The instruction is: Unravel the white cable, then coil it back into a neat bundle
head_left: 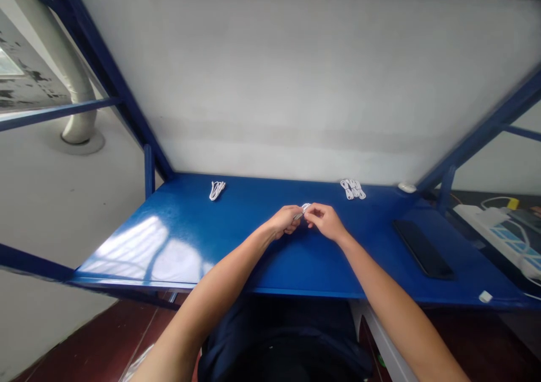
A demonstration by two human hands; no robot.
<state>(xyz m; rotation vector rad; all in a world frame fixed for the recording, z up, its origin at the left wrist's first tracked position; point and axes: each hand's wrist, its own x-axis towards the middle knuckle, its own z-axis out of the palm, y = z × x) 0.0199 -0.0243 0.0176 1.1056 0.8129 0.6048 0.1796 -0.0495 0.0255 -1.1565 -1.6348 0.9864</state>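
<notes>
A white cable, bunched up, is held between my two hands over the middle of the blue table. My left hand is closed around one part of it. From the other side, my right hand pinches it with thumb and fingertips. Most of the cable is hidden by the fingers. At the back left of the tabletop lies a loosely folded white cable. Several neatly coiled white cables lie together at the back right, beyond my right hand.
A black phone lies on the right side of the table. Near the front right edge is a small white block. A white rounded object rests at the back right. A white power strip sits beyond the right edge. Blue frame bars rise at both sides.
</notes>
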